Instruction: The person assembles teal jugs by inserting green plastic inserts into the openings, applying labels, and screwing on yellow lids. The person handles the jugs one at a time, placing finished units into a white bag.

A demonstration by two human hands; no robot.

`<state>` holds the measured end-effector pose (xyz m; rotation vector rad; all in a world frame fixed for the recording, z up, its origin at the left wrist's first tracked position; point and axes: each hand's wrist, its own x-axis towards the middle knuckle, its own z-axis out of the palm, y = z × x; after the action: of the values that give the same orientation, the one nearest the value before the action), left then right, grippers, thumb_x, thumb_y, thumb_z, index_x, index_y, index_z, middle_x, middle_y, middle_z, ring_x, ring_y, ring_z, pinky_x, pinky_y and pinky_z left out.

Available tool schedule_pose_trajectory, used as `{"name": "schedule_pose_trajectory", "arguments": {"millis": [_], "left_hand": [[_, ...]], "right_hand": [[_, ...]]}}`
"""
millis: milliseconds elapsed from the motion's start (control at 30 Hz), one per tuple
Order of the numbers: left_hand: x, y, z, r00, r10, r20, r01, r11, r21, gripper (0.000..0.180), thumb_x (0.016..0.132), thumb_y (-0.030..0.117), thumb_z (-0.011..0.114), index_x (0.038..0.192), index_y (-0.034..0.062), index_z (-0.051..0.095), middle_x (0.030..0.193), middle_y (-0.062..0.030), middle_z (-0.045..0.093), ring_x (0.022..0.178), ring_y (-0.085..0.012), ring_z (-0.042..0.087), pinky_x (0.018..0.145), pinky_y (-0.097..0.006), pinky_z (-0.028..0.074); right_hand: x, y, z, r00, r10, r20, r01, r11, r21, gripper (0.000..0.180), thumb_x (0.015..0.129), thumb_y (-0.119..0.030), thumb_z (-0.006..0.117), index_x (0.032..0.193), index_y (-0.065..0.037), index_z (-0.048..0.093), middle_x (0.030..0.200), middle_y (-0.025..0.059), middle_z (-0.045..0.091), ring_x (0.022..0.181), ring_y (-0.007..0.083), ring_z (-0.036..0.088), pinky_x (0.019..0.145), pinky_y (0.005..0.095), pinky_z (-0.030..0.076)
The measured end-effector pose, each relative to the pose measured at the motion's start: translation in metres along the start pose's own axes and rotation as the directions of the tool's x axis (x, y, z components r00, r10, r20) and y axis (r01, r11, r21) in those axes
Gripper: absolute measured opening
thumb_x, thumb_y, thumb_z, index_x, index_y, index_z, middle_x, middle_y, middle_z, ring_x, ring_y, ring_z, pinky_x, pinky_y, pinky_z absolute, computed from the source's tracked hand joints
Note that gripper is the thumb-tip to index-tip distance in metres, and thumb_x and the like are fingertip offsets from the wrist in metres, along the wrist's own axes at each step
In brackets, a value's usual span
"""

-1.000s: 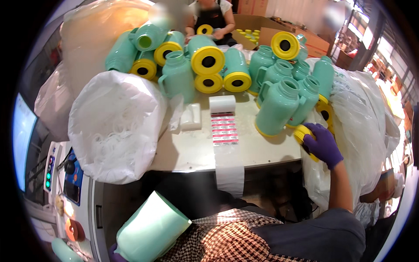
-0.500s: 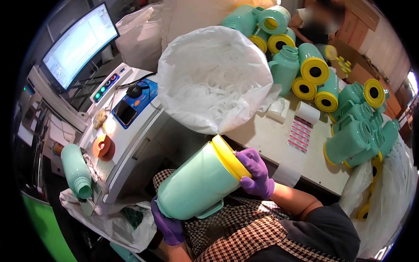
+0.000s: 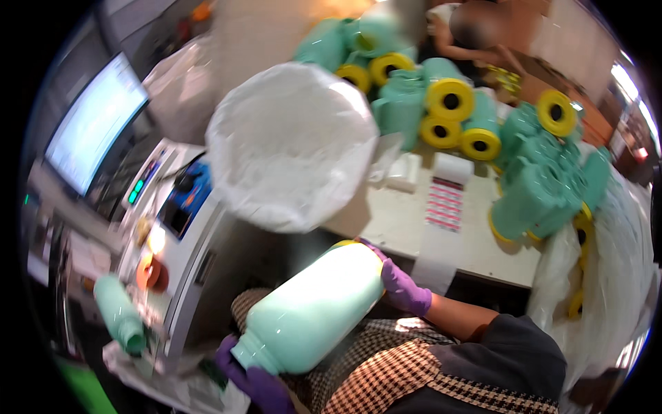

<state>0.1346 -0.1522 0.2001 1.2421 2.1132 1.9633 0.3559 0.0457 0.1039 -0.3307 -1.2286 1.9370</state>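
While tilted, green jug (image 3: 314, 314) | left hand (image 3: 258, 383) under neck | right hand (image 3: 400, 286) at base

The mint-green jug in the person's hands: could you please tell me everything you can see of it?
The jug is a large, smooth, mint-green container that looks like plastic, with a yellow rim just showing at its upper end. It lies tilted over the person's lap, narrow end down-left. The left hand, in a purple glove, cups the lower end; the right hand, also gloved, holds the upper end. It is slightly blurred.
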Motion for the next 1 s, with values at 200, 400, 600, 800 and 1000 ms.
{"name": "schedule_pose_trajectory", "arguments": {"millis": [200, 400, 600, 800, 1000], "left_hand": [[0.027, 0.057, 0.023, 0.930, 0.363, 0.064, -0.368, 0.918, 0.149, 0.051, 0.089, 0.029, 0.067, 0.128, -0.0021, 0.057, 0.125, -0.0216, 0.059, 0.107, -0.0372, 0.060, 0.094, -0.046, 0.050], [0.019, 0.001, 0.082, 0.902, 0.328, 0.279, -0.188, 0.883, -0.431, 0.032, 0.089, -0.002, 0.056, 0.121, -0.0032, 0.059, 0.126, -0.0184, 0.057, 0.103, -0.0260, 0.062, 0.096, -0.037, 0.052], [-0.013, -0.046, 0.055, 0.933, 0.017, 0.359, 0.095, 0.952, -0.291, 0.023, 0.090, -0.005, 0.054, 0.110, -0.0056, 0.065, 0.106, -0.0135, 0.065, 0.093, -0.0214, 0.062, 0.088, -0.033, 0.051], [-0.053, -0.097, -0.019, 0.973, -0.204, 0.112, 0.206, 0.978, -0.015, 0.019, 0.086, -0.004, 0.066, 0.105, -0.0026, 0.069, 0.109, -0.0126, 0.066, 0.102, -0.0237, 0.064, 0.088, -0.032, 0.051], [-0.179, -0.158, -0.119, 0.790, -0.556, -0.258, 0.598, 0.792, 0.124, 0.018, 0.093, 0.010, 0.064, 0.109, 0.0023, 0.070, 0.103, -0.0109, 0.068, 0.096, -0.0203, 0.065, 0.086, -0.031, 0.052]], "right_hand": [[-0.024, -0.065, -0.009, 0.981, -0.048, -0.188, 0.094, 0.964, 0.247, 0.083, 0.100, -0.048, 0.057, 0.161, -0.012, 0.015, 0.157, 0.0089, 0.038, 0.140, 0.0263, 0.043, 0.116, 0.0404, 0.037], [0.039, -0.200, -0.142, 0.778, -0.405, -0.481, 0.567, 0.781, 0.261, 0.056, 0.096, -0.026, 0.062, 0.142, -0.009, 0.038, 0.135, 0.0082, 0.054, 0.120, 0.0222, 0.057, 0.101, 0.0399, 0.048], [0.066, -0.280, -0.328, 0.384, -0.922, -0.053, 0.127, 0.110, -0.986, 0.045, 0.083, -0.010, 0.080, 0.120, -0.003, 0.056, 0.112, 0.0091, 0.069, 0.099, 0.0209, 0.068, 0.084, 0.0381, 0.057], [0.093, -0.224, -0.257, 0.588, -0.783, -0.203, 0.081, 0.308, -0.948, 0.043, 0.084, -0.023, 0.079, 0.116, -0.002, 0.058, 0.109, 0.0134, 0.065, 0.093, 0.0239, 0.065, 0.081, 0.0375, 0.056], [0.070, -0.080, 0.029, 0.885, -0.153, 0.440, 0.367, 0.810, -0.457, 0.047, 0.085, -0.036, 0.077, 0.112, 0.000, 0.061, 0.105, 0.0177, 0.062, 0.087, 0.0269, 0.062, 0.077, 0.0370, 0.054]]}}
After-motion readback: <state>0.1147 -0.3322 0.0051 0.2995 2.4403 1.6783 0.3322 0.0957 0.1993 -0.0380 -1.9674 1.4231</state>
